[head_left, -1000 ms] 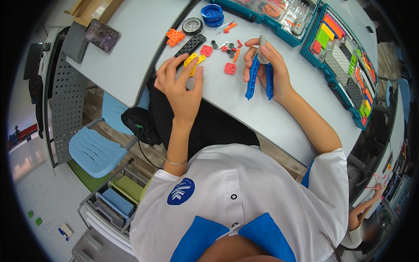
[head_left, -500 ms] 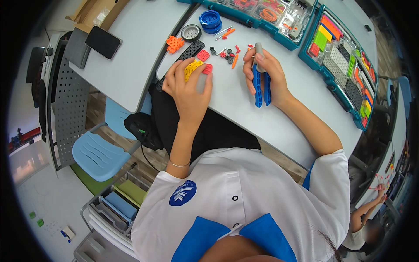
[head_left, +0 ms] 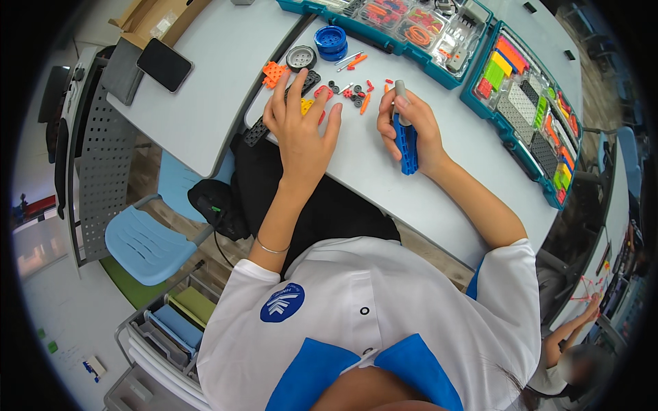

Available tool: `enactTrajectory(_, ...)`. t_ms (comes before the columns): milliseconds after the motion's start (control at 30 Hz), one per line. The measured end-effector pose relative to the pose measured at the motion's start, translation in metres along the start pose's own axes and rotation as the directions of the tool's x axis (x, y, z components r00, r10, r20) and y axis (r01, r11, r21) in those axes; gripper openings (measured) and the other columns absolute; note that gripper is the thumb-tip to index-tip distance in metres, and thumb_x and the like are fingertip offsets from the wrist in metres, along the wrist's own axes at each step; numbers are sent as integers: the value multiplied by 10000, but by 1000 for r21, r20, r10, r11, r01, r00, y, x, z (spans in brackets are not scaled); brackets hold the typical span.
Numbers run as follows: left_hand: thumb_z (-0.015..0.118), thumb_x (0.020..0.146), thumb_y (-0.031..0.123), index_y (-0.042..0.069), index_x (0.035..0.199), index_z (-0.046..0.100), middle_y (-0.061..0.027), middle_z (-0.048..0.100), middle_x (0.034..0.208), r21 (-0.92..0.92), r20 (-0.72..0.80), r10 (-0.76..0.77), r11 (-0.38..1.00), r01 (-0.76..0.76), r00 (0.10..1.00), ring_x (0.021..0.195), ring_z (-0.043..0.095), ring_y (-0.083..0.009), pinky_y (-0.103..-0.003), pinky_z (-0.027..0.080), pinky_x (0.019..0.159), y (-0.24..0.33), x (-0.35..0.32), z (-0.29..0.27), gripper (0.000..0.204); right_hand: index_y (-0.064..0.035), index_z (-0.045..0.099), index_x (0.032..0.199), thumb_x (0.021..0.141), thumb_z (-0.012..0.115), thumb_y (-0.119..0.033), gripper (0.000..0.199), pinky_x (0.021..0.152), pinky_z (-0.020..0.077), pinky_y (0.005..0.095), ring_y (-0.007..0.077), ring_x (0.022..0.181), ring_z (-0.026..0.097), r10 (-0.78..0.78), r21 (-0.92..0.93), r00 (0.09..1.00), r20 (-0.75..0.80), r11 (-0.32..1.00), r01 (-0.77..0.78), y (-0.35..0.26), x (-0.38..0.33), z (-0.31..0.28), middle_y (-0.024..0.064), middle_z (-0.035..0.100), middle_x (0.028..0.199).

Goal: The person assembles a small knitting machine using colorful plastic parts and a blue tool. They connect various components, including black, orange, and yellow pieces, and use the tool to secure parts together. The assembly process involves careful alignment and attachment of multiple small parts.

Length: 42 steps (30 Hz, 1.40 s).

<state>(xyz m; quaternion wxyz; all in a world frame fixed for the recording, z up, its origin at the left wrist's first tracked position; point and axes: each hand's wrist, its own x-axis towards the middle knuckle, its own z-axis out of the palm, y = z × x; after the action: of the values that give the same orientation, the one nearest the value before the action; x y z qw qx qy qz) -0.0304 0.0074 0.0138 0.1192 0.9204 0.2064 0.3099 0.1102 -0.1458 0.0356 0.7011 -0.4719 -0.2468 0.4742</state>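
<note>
Now | right hand [head_left: 411, 130] wrapped around blue beam assembly [head_left: 407, 145], held upright just right of the loose small parts [head_left: 353, 92] for reach | left hand [head_left: 298, 123] flat, fingers spread, pinning yellow piece [head_left: 306, 106] just left of those parts.

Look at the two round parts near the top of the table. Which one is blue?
The blue wheel is the one farther from the left hand, stacked tall beside the teal tray. The other wheel is grey and flatter.
</note>
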Motion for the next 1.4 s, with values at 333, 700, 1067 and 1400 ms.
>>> enactTrajectory(333, 711, 884, 245, 88, 1100, 748, -181, 463, 1483, -64, 42, 166, 984, -163, 985, 1445, 301, -378, -593, 193, 1118, 17, 10, 18, 270, -32, 505, 997, 1002, 485, -431, 400, 403, 381, 223, 120, 414, 456, -17, -6, 999, -31, 1000, 17, 4, 1, 3, 89, 504, 678)
enactTrajectory(700, 703, 887, 202, 70, 1136, 742, -141, 497, 1457, -49, 14, 108, 993, -107, 994, 1439, 326, -324, -556, 173, 1141, 13, 15, 17, 285, -35, 544, 973, 1002, 572, -323, 291, 423, 416, 241, 113, 456, 496, -128, -75, 986, -103, 990, 120, -1, -2, 0, 75, 542, 694)
enactTrajectory(1067, 748, 848, 168, 96, 1008, 788, -106, 587, 1357, -43, -20, 156, 987, -157, 987, 1406, 384, -301, -542, 173, 1141, 4, 27, 28, 180, 5, 625, 1069, 824, 731, -206, 341, 760, 527, 446, 379, 823, 676, -313, -988, 943, -108, 141, -67, -29, 1, -52, 225, 691, 909)
enactTrajectory(1400, 757, 823, 166, 109, 978, 778, -89, 603, 1313, -120, 25, 237, 965, -232, 971, 1378, 407, -291, -516, 195, 1141, 5, 46, 41, 167, 60, 665, 1076, 742, 738, -187, 422, 800, 537, 426, 373, 863, 695, -213, -960, 965, -150, 267, -90, -23, 37, -44, 251, 701, 922)
